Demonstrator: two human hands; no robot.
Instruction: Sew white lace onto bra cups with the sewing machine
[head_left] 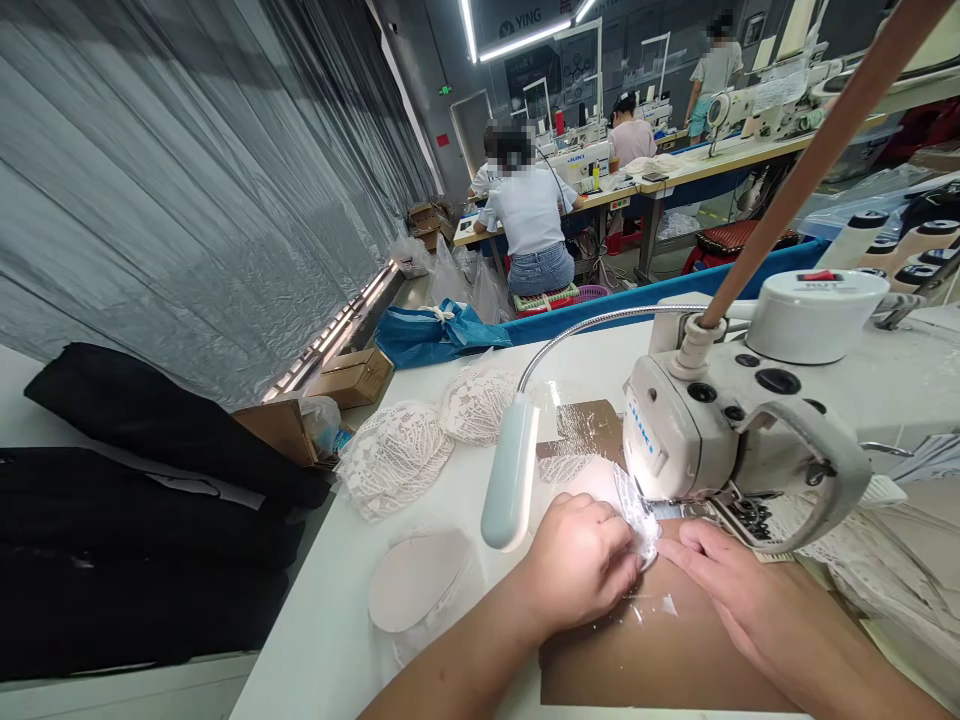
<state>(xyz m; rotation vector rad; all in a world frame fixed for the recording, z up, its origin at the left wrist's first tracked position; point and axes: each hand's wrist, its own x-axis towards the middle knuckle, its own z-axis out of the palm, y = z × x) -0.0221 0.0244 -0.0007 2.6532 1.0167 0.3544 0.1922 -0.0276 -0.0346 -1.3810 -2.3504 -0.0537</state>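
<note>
One white lace fabric piece (pixel 637 515): pinched by left hand's (pixel 581 555) fingers; right hand's (pixel 724 570) fingers at its edge, grip unclear. Two rounded white lace cups (pixel 394 460): ten o'clock.

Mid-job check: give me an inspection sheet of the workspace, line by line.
Surface: white table, brown sheet under the hands.
Job's things: lace beside the sewing machine; lamp close by.
Clutter: two lace cups and a pale pad on the left.
Hands: left hand appears to pinch the lace; right hand has fingertips near its edge.
Cables: nothing seen near the hands.
Surroundings: grey curtain left, co-workers ahead.
</note>
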